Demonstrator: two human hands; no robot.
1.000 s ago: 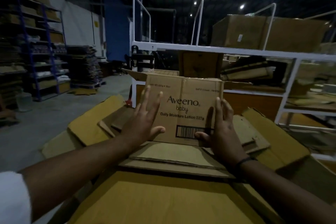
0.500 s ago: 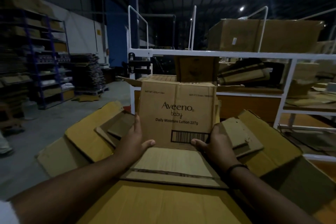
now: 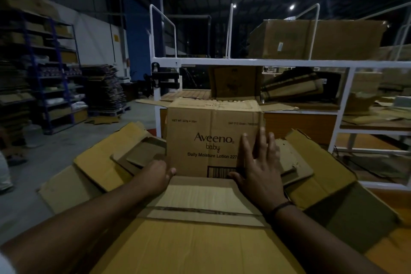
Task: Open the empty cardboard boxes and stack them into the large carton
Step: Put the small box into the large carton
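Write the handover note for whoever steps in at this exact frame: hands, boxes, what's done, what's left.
Left hand: grips the Aveeno box at its lower left corner, thumb on the front face.
Right hand: open, fingers straight and flat against the right side of the box's front.
Box: upright with its top flaps splayed open, at the far side of the large carton, whose flaps are folded outward. Flat cardboard lies in front of it.
Done: this box is opened and brought to the carton.
Left: seat it, let go, then handle any further boxes. How many remain cannot be told.
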